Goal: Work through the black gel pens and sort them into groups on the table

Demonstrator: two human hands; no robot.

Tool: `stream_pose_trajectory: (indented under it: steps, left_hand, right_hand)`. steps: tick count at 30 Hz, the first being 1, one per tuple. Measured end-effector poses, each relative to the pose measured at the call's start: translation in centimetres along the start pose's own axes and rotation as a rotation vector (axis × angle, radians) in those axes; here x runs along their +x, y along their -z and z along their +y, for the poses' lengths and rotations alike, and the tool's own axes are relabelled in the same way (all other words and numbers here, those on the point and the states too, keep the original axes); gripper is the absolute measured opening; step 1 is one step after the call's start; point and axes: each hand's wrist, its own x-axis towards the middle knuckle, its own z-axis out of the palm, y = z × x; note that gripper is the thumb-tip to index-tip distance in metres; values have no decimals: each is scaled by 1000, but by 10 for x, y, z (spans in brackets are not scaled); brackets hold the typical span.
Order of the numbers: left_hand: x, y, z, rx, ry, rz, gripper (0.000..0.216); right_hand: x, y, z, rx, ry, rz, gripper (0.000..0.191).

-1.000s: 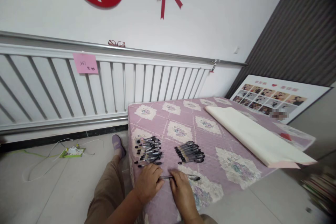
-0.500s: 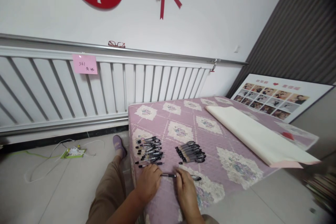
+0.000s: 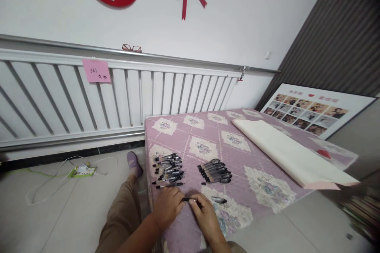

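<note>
The pinching right hand (image 3: 207,214) is now sitting closer to the curled, gripping left hand (image 3: 168,204), hiding more of their shared black pen (image 3: 187,199).

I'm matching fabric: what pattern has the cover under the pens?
The cover is mauve with cream floral diamonds; head view.

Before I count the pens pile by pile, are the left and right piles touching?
Apart: the head view shows purple cover between the left pile and the right pile.
</note>
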Motion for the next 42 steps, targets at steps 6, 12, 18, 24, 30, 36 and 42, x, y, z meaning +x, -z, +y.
stream_pose_trajectory:
  steps: [6, 12, 18, 24, 30, 36, 42]
  left_hand:
    - [-1, -1, -2, -3, 15, 13, 16]
    - [-2, -1, -2, 10, 31, 26, 16]
    - [-1, -2, -3, 30, 21, 12, 16]
    - [-2, -1, -2, 25, 36, 34, 19]
    - [-2, -1, -2, 9, 31, 49, 17]
    - [-1, -1, -2, 31, 38, 12, 17]
    - [-1, 1, -2, 37, 61, 18, 20]
  right_hand:
    - [0, -4, 0, 130, -95, 55, 21]
    - [0, -10, 5, 14, -80, 111, 37]
    - [1, -9, 3, 41, -88, 76, 33]
    - [1, -1, -2, 144, -87, 25, 18]
    - [3, -6, -2, 54, -91, 59, 23]
    - [6, -14, 1, -78, -57, 116, 40]
    - [6, -5, -2, 112, -64, 24, 27]
